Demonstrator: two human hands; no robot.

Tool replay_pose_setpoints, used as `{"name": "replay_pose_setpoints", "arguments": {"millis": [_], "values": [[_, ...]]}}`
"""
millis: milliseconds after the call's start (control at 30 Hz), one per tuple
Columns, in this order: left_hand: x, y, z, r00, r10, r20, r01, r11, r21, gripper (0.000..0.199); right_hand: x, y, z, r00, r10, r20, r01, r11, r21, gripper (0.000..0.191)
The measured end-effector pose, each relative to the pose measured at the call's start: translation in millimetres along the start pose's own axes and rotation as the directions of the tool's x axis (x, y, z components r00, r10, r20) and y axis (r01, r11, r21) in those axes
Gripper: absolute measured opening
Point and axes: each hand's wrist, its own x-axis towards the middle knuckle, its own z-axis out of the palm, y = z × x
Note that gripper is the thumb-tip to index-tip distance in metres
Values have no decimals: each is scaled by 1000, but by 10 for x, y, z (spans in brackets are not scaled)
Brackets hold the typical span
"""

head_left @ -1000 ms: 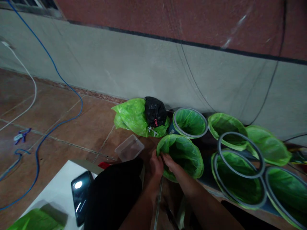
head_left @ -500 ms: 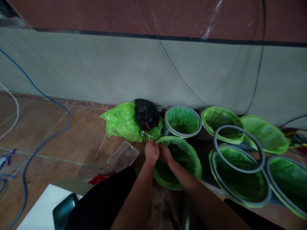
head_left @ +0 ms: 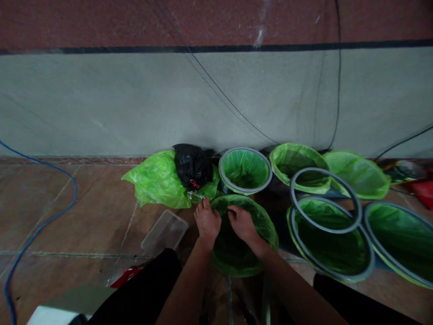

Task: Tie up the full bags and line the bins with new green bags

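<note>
Head view: much here is half-lost. Inside of the near green-lined bin (head_left: 266, 225) runs too dark to read to its base; its outer wall is mostly hidden below the rim. A dark-clad left knee (head_left: 145, 284) crosses the near end of a clear plastic tub (head_left: 164, 231) and part of a red item (head_left: 126, 276), unidentified. Rightmost lined bin (head_left: 399, 239) cut off by the view's edge. Gray ring (head_left: 356, 212) overlaps another bin; its support unclear to me.

Bin stands on the tiled floor (head_left: 84, 230), short of the far edge along the wall. Both forearms reach forward, converging. Left hand (head_left: 207, 221) at its left rim, fingers fairly straight, close together; right hand (head_left: 241, 222) over the opening, fingers curled. Cannot tell whether either pinches the liner.
</note>
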Motion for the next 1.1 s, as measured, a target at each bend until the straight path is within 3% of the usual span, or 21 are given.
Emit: {"name": "replay_pose_setpoints", "arguments": {"millis": [67,167,233,300,433,567,733,867,967,1033,1100], "values": [[113,143,45,989,123,80,-136,973,189,42,32,5,-365,967,-198,-158,154,955,-255,22],[334,326,178,938,212,275,-312,861,402,36,122,111,-853,910,-196,-365,39,918,-394,35],[465,403,286,893,221,393,-400,791,464,39,212,230,-1042,919,-128,-373,-37,914,-404,38],[549,434,375,857,223,464,-453,755,474,42,314,351,-1116,951,-66,-302,-68,908,-413,40],[590,374,417,799,225,558,-529,705,473,40,450,479,-1065,994,-43,-103,-4,905,-425,40],[608,280,343,739,223,636,-600,646,472,34,420,469,-946,992,-89,85,119,874,-471,34],[650,259,327,712,191,676,-632,593,498,23,304,482,-793,994,-63,91,106,773,-626,27],[619,274,316,740,167,652,-611,572,547,31,237,477,-725,1000,-8,30,27,684,-729,31],[522,289,288,789,186,585,-577,552,602,51,204,434,-723,1000,22,22,2,642,-767,36],[383,294,294,823,261,505,-557,547,625,67,195,408,-744,999,4,39,26,667,-745,47],[182,286,344,823,369,432,-568,562,601,72,200,395,-783,999,-38,20,42,752,-658,62]]}}
